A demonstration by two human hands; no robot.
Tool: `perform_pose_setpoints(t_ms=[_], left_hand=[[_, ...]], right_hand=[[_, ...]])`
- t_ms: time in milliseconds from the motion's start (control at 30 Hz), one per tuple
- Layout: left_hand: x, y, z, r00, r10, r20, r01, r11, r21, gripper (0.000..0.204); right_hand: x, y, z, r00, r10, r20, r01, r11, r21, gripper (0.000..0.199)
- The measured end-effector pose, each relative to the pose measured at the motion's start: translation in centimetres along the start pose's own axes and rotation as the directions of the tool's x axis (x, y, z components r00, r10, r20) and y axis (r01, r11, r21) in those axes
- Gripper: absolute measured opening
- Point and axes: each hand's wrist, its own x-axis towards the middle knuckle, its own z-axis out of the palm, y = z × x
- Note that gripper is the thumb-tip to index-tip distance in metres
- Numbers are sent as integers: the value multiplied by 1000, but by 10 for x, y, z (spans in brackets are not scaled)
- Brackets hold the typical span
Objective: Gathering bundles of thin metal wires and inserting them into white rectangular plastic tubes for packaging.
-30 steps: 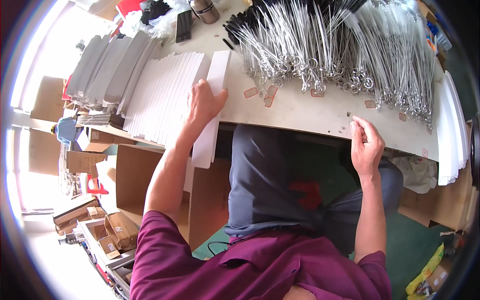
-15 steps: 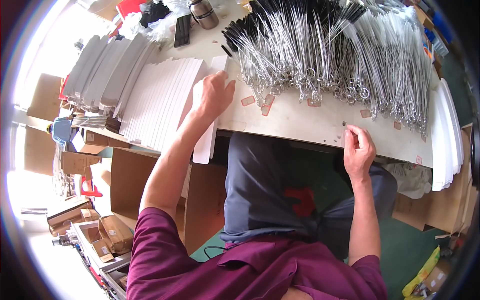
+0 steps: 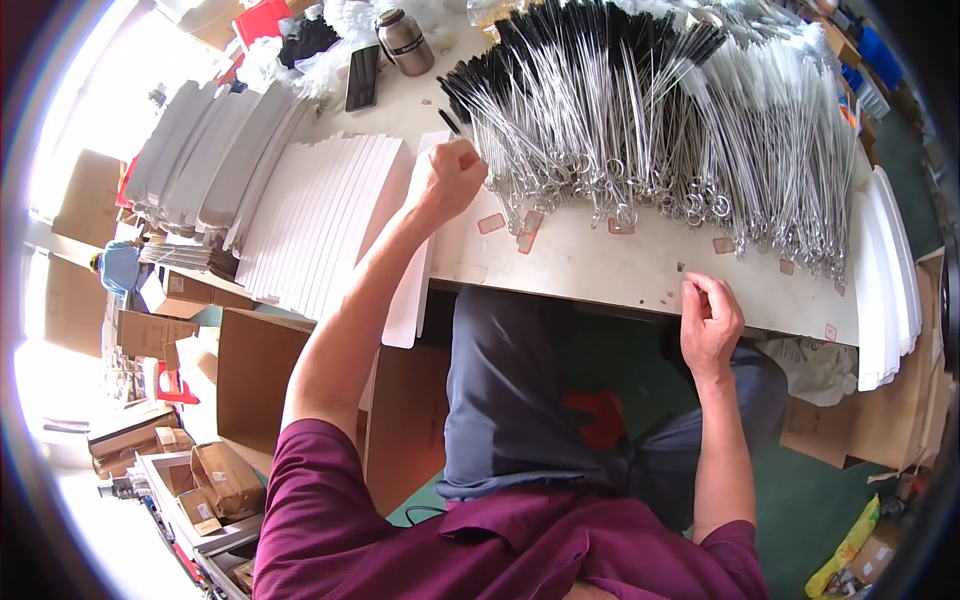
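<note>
The left hand (image 3: 452, 178) is closed in a fist around one long metal tool with a black tip (image 3: 449, 121), right at the left end of the big row of metal tools (image 3: 650, 120) on the table (image 3: 620, 270). The right hand (image 3: 708, 320) rests at the near table edge with its fingers pinched on something very small; I cannot tell what it is.

It looks like the work is only starting. Nearly all the tools lie bare in the row, and just one is picked up. Small paper tags (image 3: 520, 228) lie loose by the handles.

Flat white sleeves (image 3: 320, 225) lie spread out in a fan to the left, and more white stacks (image 3: 200, 160) sit behind them. All look empty. Another white stack (image 3: 890, 280) waits at the right end. Brown boxes (image 3: 225, 480) stand on the floor; I cannot tell what is inside.
</note>
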Motion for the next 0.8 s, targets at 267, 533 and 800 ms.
perform_pose_setpoints(t_ms=[267,533,800], left_hand=[[0,33,-17,989,41,-141,-67,981,-184,19],[5,56,-33,986,-26,-164,-44,911,-410,21],[-6,67,-91,951,39,-308,-232,746,-624,15]], right_hand=[[55,-87,30,873,-485,52,471,866,165,13],[136,-118,155,617,-700,360,750,662,1,31],[152,-99,187,604,-479,637,742,629,-230,42]])
